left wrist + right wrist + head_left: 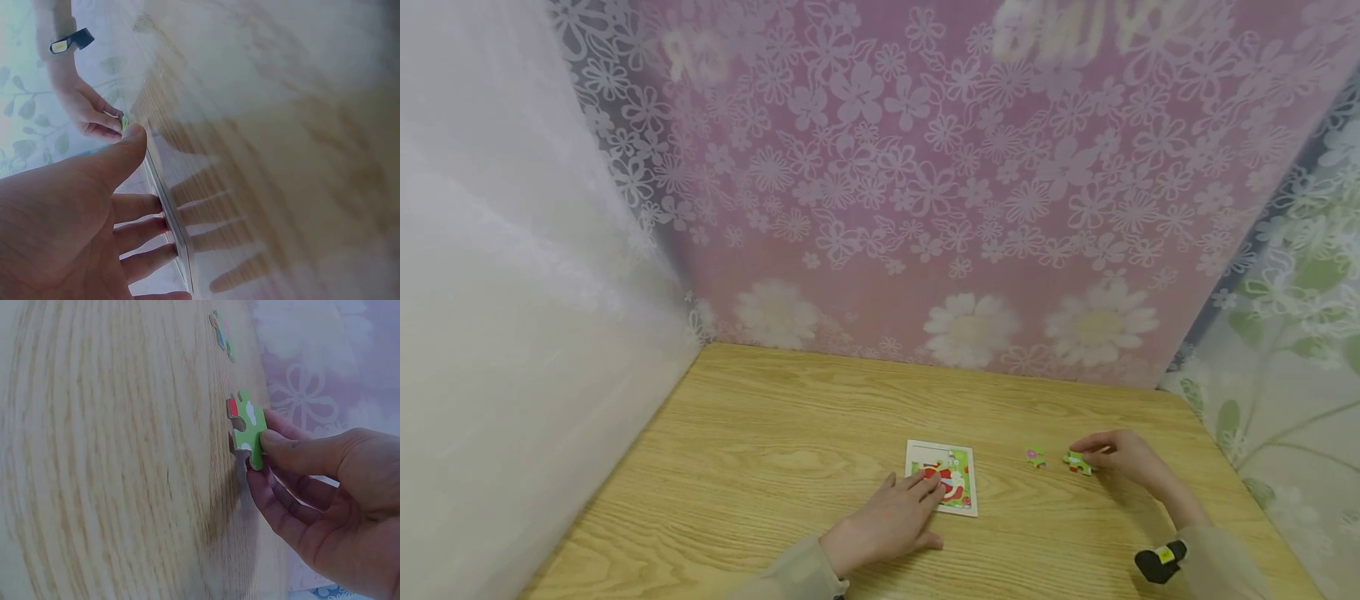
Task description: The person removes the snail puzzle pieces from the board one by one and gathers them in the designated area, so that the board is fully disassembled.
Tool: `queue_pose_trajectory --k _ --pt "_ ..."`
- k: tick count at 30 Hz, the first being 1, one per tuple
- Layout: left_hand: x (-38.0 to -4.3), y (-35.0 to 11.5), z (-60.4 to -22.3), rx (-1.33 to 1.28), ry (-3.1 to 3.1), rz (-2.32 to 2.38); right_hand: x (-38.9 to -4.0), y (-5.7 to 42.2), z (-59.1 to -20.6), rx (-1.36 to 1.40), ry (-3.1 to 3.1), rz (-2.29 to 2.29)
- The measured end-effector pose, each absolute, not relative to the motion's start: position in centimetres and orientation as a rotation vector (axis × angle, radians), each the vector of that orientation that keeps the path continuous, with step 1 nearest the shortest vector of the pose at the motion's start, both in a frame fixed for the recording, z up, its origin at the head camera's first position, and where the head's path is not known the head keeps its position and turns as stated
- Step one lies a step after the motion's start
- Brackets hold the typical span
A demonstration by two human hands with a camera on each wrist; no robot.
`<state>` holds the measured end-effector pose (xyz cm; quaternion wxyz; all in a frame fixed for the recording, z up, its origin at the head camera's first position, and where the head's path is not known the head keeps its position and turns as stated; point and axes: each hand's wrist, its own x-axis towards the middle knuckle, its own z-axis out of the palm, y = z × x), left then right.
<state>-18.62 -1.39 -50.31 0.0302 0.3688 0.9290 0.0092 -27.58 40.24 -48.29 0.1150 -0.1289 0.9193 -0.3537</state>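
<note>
My left hand rests with its fingers spread on a small jigsaw puzzle in a white frame. The picture is green and red, and its left part is partly covered by the fingers. In the left wrist view the thumb stands apart from the frame's edge. Between thumb and fingers, my right hand pinches a green puzzle piece with white and red patches, tilted up close to the table. Another puzzle piece, green and pink, lies on the table between the frame and the right hand.
The wood-grain table meets a pink flowered sheet at the back. A pale sheet hangs on the left, and a leaf-patterned one on the right. A black band sits on the right wrist.
</note>
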Motion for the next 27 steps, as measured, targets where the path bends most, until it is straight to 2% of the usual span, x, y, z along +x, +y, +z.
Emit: queue_pose_trajectory --k 27 --pt "-18.59 -1.40 -50.19 1.128 2.860 0.023 -28.27 40.13 -49.39 -0.504 2.743 -0.927"
